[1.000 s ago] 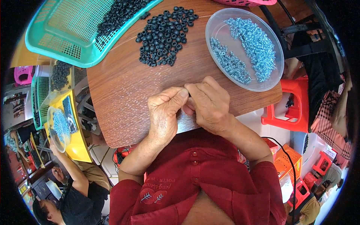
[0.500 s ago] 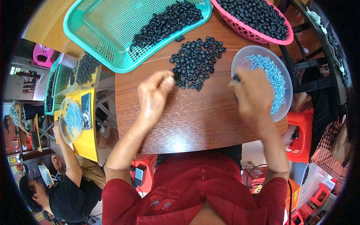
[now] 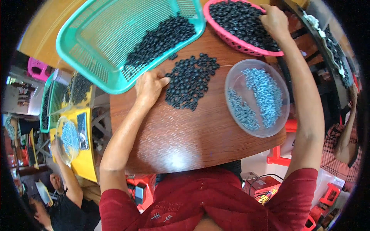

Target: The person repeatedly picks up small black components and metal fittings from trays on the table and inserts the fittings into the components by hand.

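Note:
Small round black pieces with holes lie in a loose pile on the brown table. At the pile's left edge is my left hand, fingers curled and thumb pressed in; whatever it may hold is hidden. My right hand reaches over the right rim of a pink basket full of like black pieces. Its thumb and forefinger stand apart, with nothing visible between them. Right of the pile, a clear round bowl holds tiny light-blue shiny pieces in two heaps.
A large green mesh basket with black pieces along its near side stands at the far left. On the left, another person sits at a yellow table with a similar bowl and a phone. Red stools stand beside the table.
My right hand has moved from the clear bowl, far and right, to the pink basket, uncovering the bowl's contents. My left hand remains beside the black pile. The whole view has shifted slightly.

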`<control>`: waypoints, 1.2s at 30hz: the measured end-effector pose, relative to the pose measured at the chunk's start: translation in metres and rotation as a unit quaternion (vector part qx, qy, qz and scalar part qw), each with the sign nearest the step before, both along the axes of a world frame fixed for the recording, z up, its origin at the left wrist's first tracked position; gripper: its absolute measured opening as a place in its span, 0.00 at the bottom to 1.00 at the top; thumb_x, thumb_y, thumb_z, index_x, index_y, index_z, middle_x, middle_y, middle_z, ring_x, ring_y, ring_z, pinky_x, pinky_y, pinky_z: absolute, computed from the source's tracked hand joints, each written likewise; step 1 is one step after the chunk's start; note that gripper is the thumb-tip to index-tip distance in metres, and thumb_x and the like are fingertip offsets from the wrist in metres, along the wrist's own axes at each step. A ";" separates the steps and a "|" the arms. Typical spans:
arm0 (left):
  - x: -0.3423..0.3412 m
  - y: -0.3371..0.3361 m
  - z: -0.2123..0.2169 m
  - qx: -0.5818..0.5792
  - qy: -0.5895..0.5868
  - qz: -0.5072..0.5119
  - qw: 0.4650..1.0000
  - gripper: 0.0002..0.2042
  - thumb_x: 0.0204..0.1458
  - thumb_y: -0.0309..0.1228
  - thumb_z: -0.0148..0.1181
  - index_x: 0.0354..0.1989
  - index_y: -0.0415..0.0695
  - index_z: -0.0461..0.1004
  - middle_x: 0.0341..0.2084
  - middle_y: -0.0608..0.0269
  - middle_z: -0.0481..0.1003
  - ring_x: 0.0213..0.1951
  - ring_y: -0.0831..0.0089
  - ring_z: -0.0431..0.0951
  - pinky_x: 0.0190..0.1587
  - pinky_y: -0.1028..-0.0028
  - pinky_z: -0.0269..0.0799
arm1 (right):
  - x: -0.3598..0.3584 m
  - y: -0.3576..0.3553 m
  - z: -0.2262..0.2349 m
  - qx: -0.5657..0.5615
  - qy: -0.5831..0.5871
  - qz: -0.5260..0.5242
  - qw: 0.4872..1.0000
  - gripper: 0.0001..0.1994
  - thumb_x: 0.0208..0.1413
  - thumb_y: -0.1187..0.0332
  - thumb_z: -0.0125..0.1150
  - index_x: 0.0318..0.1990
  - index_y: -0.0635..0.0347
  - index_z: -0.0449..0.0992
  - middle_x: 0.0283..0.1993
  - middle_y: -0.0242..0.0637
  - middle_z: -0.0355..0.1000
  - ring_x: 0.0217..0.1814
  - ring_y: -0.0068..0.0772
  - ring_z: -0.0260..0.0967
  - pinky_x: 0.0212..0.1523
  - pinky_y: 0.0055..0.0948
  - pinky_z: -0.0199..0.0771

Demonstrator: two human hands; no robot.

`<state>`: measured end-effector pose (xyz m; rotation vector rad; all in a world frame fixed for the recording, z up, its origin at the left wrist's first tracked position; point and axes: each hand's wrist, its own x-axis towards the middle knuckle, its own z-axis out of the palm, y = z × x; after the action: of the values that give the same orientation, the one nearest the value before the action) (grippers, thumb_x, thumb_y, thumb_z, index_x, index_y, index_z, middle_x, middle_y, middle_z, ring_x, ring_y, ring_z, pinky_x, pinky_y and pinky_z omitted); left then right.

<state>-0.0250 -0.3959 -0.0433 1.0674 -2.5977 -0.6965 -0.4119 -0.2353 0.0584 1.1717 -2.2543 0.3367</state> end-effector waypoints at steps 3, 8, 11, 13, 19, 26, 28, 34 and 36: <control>0.005 -0.006 -0.009 0.021 0.044 0.005 0.999 0.09 0.40 0.34 0.66 0.27 0.42 0.79 0.21 0.53 0.77 0.28 0.58 0.78 0.33 0.62 0.70 | 0.001 -0.003 -0.002 -0.010 0.026 -0.034 0.999 0.18 0.45 0.66 0.59 0.46 0.59 0.77 0.39 0.52 0.75 0.42 0.51 0.74 0.45 0.41 0.72; 0.021 -0.002 0.001 0.164 0.131 0.064 0.976 0.06 0.46 0.26 0.63 0.31 0.37 0.77 0.22 0.62 0.77 0.26 0.75 0.75 0.31 0.75 0.69 | 0.049 0.020 0.004 -0.134 -0.170 0.071 0.974 0.17 0.47 0.66 0.60 0.46 0.62 0.76 0.39 0.48 0.76 0.42 0.44 0.76 0.46 0.35 0.72; 0.026 0.025 0.029 0.433 0.308 0.008 0.847 0.07 0.52 0.22 0.58 0.38 0.34 0.74 0.28 0.60 0.76 0.28 0.76 0.73 0.33 0.79 0.69 | 0.116 0.040 -0.007 -0.178 -0.194 0.174 0.949 0.12 0.46 0.69 0.60 0.40 0.63 0.78 0.34 0.48 0.76 0.40 0.42 0.75 0.41 0.36 0.72; 0.033 0.046 0.039 0.496 0.342 -0.012 0.798 0.09 0.51 0.25 0.60 0.39 0.34 0.75 0.28 0.59 0.77 0.27 0.77 0.74 0.33 0.79 0.70 | 0.166 0.047 -0.012 -0.168 -0.257 0.249 0.918 0.10 0.46 0.73 0.60 0.37 0.64 0.79 0.35 0.46 0.76 0.39 0.40 0.75 0.42 0.31 0.73; 0.040 0.100 0.045 0.517 0.393 -0.046 0.759 0.11 0.51 0.24 0.60 0.42 0.34 0.74 0.34 0.59 0.77 0.34 0.76 0.76 0.38 0.78 0.73 | 0.267 0.065 -0.043 -0.171 -0.419 0.331 0.828 0.09 0.45 0.79 0.62 0.36 0.65 0.77 0.31 0.39 0.74 0.34 0.31 0.71 0.36 0.26 0.69; 0.050 0.126 0.041 0.524 0.444 -0.031 0.727 0.12 0.48 0.17 0.60 0.43 0.34 0.72 0.36 0.58 0.75 0.37 0.76 0.76 0.39 0.76 0.77 | 0.310 0.078 -0.052 -0.203 -0.419 0.316 0.827 0.09 0.46 0.80 0.62 0.36 0.64 0.77 0.31 0.37 0.73 0.33 0.31 0.69 0.35 0.26 0.67; 0.049 0.131 0.040 0.542 0.441 -0.038 0.714 0.12 0.48 0.17 0.60 0.42 0.34 0.72 0.36 0.58 0.75 0.37 0.76 0.76 0.39 0.76 0.77 | 0.313 0.079 -0.059 -0.231 -0.358 0.326 0.844 0.10 0.43 0.80 0.63 0.36 0.63 0.77 0.29 0.38 0.73 0.32 0.34 0.68 0.33 0.29 0.67; 0.061 0.146 0.036 0.539 0.400 0.014 0.741 0.11 0.48 0.16 0.59 0.41 0.32 0.74 0.34 0.58 0.76 0.33 0.76 0.75 0.38 0.78 0.74 | 0.328 0.085 -0.080 -0.299 -0.258 0.331 0.857 0.10 0.38 0.78 0.59 0.33 0.61 0.74 0.28 0.37 0.69 0.29 0.40 0.64 0.26 0.35 0.65; 0.060 0.153 0.038 0.532 0.401 0.011 0.746 0.10 0.48 0.16 0.59 0.40 0.33 0.75 0.32 0.60 0.76 0.34 0.78 0.74 0.39 0.80 0.72 | 0.329 0.090 -0.081 -0.294 -0.269 0.324 0.858 0.10 0.38 0.78 0.60 0.33 0.62 0.74 0.29 0.38 0.69 0.29 0.39 0.64 0.26 0.34 0.65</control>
<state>0.0345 -0.2426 -0.0057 0.6871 -1.3125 -2.1619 -0.0831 -0.1448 -0.0223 1.5656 -1.8301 1.6677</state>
